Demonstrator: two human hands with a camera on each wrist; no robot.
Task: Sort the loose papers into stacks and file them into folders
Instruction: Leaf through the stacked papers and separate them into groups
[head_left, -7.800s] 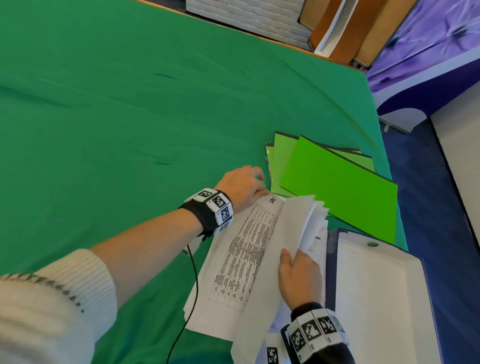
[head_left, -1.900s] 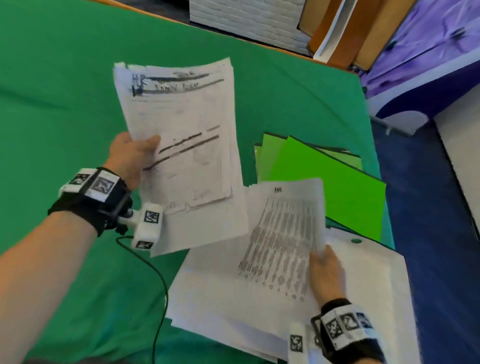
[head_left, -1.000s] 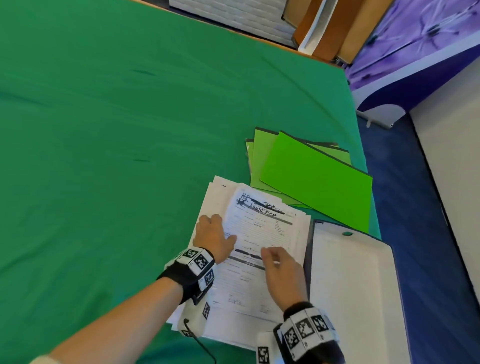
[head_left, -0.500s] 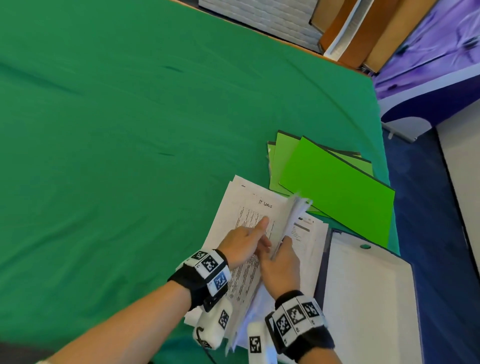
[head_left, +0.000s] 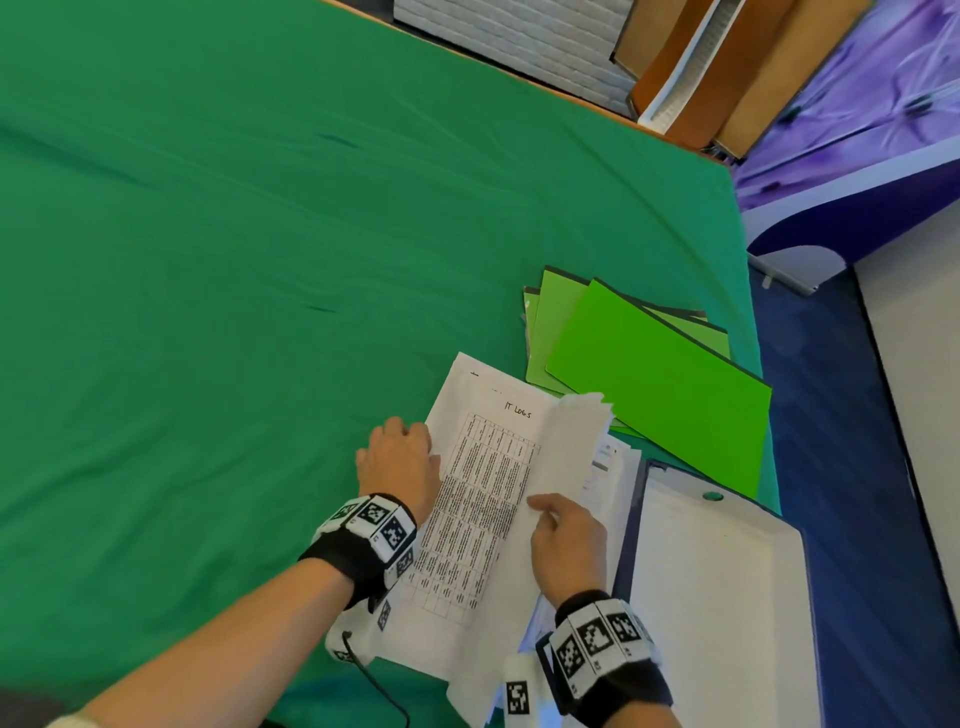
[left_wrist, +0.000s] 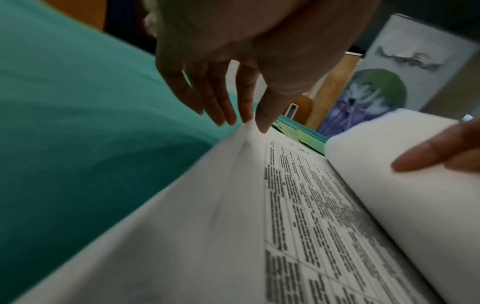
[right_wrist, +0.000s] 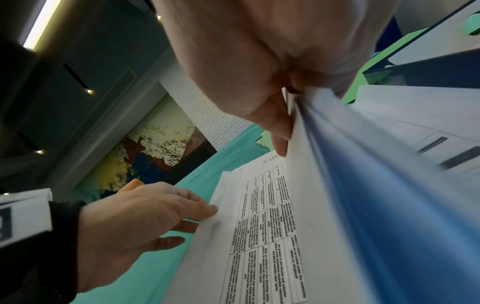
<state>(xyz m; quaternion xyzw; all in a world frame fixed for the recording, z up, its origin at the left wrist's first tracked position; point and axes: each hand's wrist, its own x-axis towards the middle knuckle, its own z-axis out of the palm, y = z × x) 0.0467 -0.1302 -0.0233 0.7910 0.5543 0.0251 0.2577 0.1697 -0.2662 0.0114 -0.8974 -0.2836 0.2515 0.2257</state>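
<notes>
A stack of loose papers lies on the green cloth. Its exposed sheet (head_left: 483, 493) is a printed table headed "IT LOGS". My left hand (head_left: 400, 457) sits at that sheet's left edge. In the left wrist view the thumb and forefinger of that hand (left_wrist: 254, 125) pinch the raised edge of the sheet (left_wrist: 298, 205). My right hand (head_left: 566, 540) grips a bundle of upper sheets (head_left: 571, 452), lifted and curled over to the right. The right thumb (right_wrist: 280, 144) presses on the bundle (right_wrist: 350, 195); the fingers beneath are hidden.
Several bright green folders (head_left: 660, 389) lie fanned just beyond the papers. An open blue folder (head_left: 727, 623) with a white inside lies to the right, near the table's right edge. The green cloth (head_left: 208, 260) stretches wide to the left. A black cable (head_left: 374, 686) trails from my left wrist.
My left hand has moved from beside the right hand to the stack's left edge and taken hold of the top sheet. The right hand has peeled the bundle further right, baring the table sheet.
</notes>
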